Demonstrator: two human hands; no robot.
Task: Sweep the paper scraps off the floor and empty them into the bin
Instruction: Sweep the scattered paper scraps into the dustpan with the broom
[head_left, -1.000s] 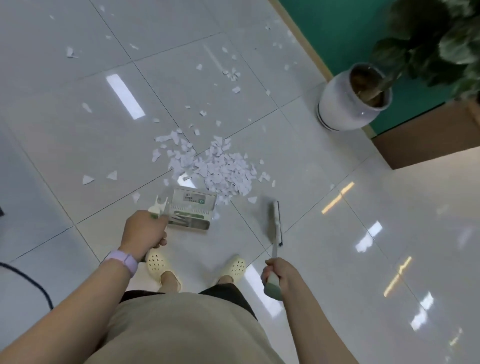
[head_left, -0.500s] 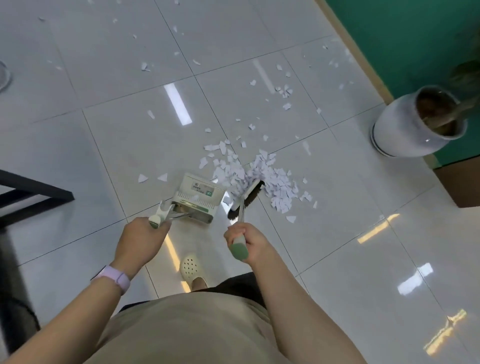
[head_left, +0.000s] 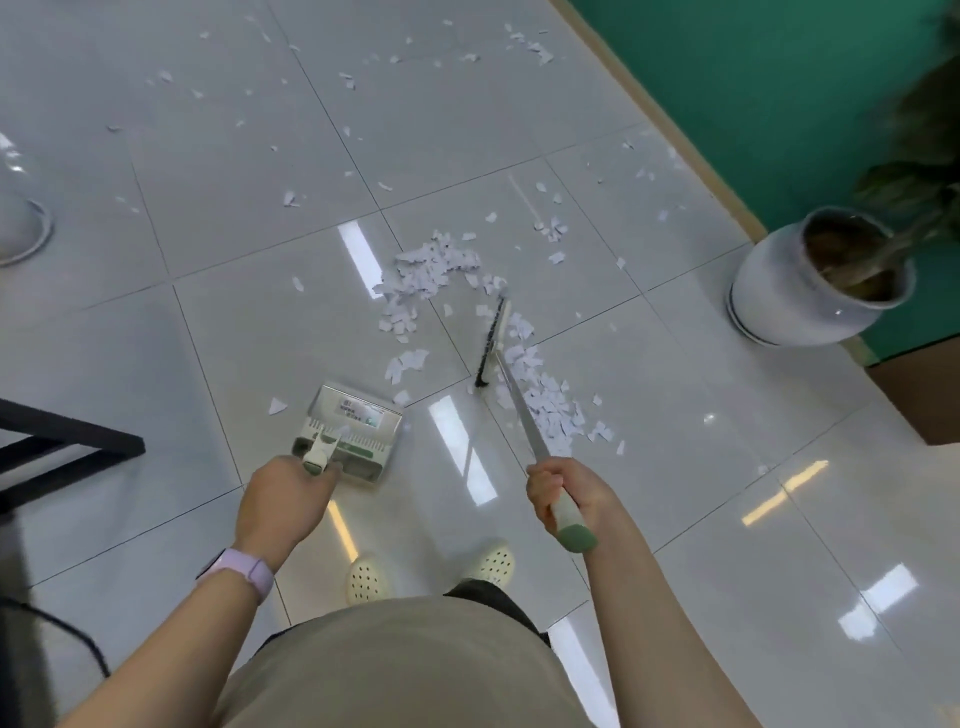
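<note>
Sweeping step in hand | your right hand (head_left: 563, 493) grips the long green-ended broom (head_left: 496, 338) amid white paper scraps (head_left: 545, 410) | left hand (head_left: 283, 493) grips the white-and-green plastic dustpan (head_left: 353, 423), floor-set nearby | next: draw scraps toward its mouth; bin unseen.

The label (head_left: 359, 410) on the dustpan (head_left: 353, 431) is too blurred to read.

It looks like an office or lobby; the floor (head_left: 675, 519) has big shiny white tiles; a green wall (head_left: 753, 78) and a big white plant pot (head_left: 789, 296) stand far right of the fingers.
</note>
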